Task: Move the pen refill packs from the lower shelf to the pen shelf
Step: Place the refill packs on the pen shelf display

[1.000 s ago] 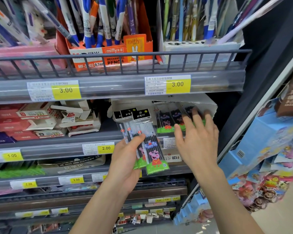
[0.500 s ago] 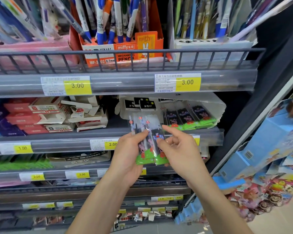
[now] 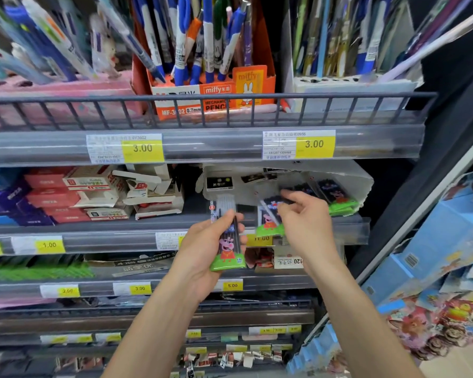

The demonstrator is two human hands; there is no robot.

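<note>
The left hand (image 3: 202,249) is gripping one refill pack (image 3: 228,241) upright, thumb across its front and fingers curled behind, its green base lying at the 6 o'clock end. The right hand (image 3: 306,222) is pinching a second refill pack (image 3: 269,218) between thumb and fingertips, holding it tilted, just beside the first at its 3 o'clock; motion blur is softening this pack's upper half. Both hands are working in front of the middle shelf (image 3: 120,236). At 12 o'clock from the hands, an open white carton (image 3: 347,177) is sitting on that shelf, with more matching packs (image 3: 336,197) lying inside it toward 2 o'clock. At 9 o'clock, red and white boxes (image 3: 74,195) are lying stacked on the same shelf. Farther toward 12 o'clock, the pen shelf (image 3: 230,144) is carrying two yellow price tags (image 3: 315,144) reading 3.00 behind a wire rail (image 3: 202,98). An orange pencil display box (image 3: 216,94) is standing on it, filled with blue and white pens (image 3: 208,36). At 4 o'clock, blue cartons (image 3: 443,241) are leaning beside the rack.
</note>
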